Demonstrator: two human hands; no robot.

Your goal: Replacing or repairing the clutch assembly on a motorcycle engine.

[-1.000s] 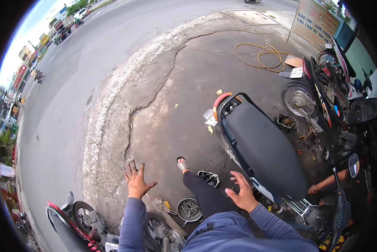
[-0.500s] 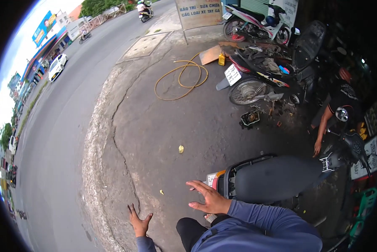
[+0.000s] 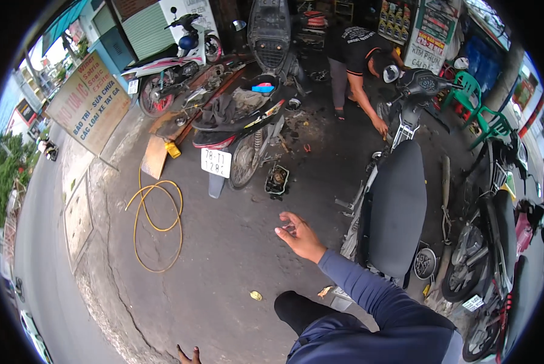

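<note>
My right hand (image 3: 298,235) is raised in mid-air near the middle, empty, its fingers loosely bent and apart. It is left of a scooter's long black seat (image 3: 393,206), apparently not touching it. At the bottom edge my left hand (image 3: 189,355) shows only in part, fingers spread and empty over the pavement. Beyond my right hand lies an oily open container (image 3: 277,179) beside a partly stripped red-and-black motorbike (image 3: 235,121). A co-worker (image 3: 360,54) bends over the front of the black-seated scooter, one hand (image 3: 379,126) hanging by it.
A coiled yellow hose (image 3: 156,224), a board with a yellow bottle (image 3: 172,150) and a standing signboard (image 3: 87,106) are at left, by the road (image 3: 35,273). Parked motorbikes (image 3: 487,255) and green chairs (image 3: 466,91) crowd the right; another scooter (image 3: 168,67) stands behind.
My view has swung rightward to face the shop front. My right hand is now higher, left of the seat; my left hand has dropped to the bottom edge. The co-worker appears more fully.
</note>
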